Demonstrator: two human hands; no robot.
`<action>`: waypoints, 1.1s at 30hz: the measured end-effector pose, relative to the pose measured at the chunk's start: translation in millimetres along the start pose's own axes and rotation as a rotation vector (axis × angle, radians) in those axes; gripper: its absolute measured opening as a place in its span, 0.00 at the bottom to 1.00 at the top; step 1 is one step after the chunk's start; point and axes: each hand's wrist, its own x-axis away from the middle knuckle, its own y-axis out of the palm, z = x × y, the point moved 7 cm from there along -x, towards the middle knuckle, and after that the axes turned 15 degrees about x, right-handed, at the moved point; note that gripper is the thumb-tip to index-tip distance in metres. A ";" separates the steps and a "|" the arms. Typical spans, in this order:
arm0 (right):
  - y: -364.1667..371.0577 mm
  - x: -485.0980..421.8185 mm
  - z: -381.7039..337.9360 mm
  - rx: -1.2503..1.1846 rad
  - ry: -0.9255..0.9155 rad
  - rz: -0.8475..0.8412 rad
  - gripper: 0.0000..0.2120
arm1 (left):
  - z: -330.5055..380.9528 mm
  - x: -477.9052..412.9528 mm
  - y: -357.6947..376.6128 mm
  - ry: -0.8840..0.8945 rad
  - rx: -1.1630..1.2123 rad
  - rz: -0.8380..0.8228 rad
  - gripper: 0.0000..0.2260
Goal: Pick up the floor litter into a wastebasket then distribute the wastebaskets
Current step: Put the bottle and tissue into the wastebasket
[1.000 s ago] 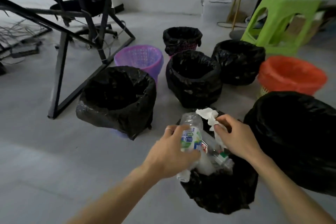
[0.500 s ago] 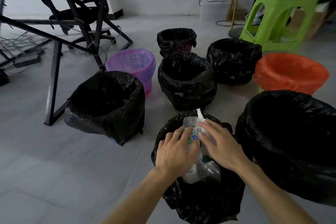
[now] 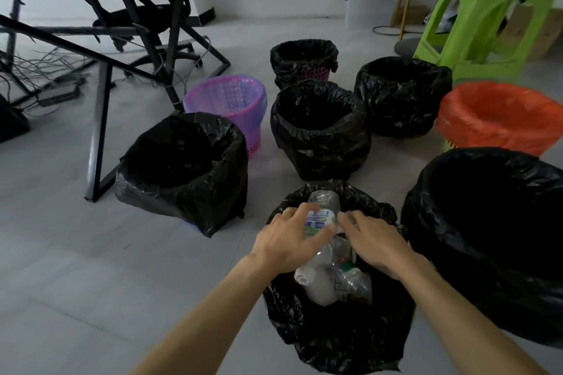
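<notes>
The nearest wastebasket (image 3: 335,341), lined with a black bag, stands on the floor right below me. Several crushed clear bottles (image 3: 350,281) lie inside it. My left hand (image 3: 286,240) is wrapped around a clear plastic bottle (image 3: 321,215) with a blue and green label, held over the basket's mouth. My right hand (image 3: 374,243) hovers palm down beside it, fingertips touching the bottle. What lies under the right palm is hidden; no white tissue shows.
More baskets ring the near one: black-lined ones at left (image 3: 182,167), middle (image 3: 320,131), far back (image 3: 304,61), back right (image 3: 402,94) and near right (image 3: 487,237), a purple one (image 3: 225,100), an orange-lined one (image 3: 499,119). A green stool (image 3: 487,18) and a black desk frame (image 3: 97,131) stand behind.
Both hands have sunk lower over the near basket with the bottle. The white tissue seen at my right fingers earlier is out of sight now.
</notes>
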 end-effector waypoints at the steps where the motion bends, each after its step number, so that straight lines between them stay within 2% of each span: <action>1: 1.8 -1.3 -0.8 0.027 -0.008 0.007 0.26 | 3.0 1.8 -3.2 -0.005 -0.056 0.029 0.28; 5: 3.3 -0.5 -8.2 0.061 -0.046 0.145 0.25 | -7.7 9.0 -19.3 -0.055 -0.237 0.193 0.24; 9: -7.6 6.6 -26.5 0.153 -0.067 0.236 0.22 | -29.9 22.1 -9.8 -0.315 0.053 0.231 0.26; 14: 1.8 9.4 -38.4 0.119 -0.148 0.176 0.16 | -29.5 15.2 12.3 -0.405 0.248 0.222 0.38; 17: 5.4 13.1 -36.8 0.100 -0.193 0.162 0.14 | -34.6 14.2 15.6 -0.420 0.230 0.178 0.42; 19: 1.7 15.8 -35.6 0.052 -0.203 0.176 0.15 | -37.2 14.5 13.1 -0.391 0.221 0.154 0.40; 23: -4.7 22.2 -37.7 -0.066 -0.220 0.248 0.14 | -41.9 11.5 -4.5 -0.323 0.104 0.173 0.28; 26: -6.4 30.9 -39.1 -0.119 -0.222 0.294 0.12 | -49.1 10.9 -25.0 -0.301 0.109 0.214 0.18; 29: -9.1 46.6 -40.9 -0.194 -0.165 0.314 0.09 | -67.7 14.7 -44.5 -0.376 0.215 0.220 0.13; 33: -14.1 75.0 -40.9 -0.325 0.022 0.362 0.08 | -98.0 33.0 -76.2 -0.542 0.508 0.225 0.13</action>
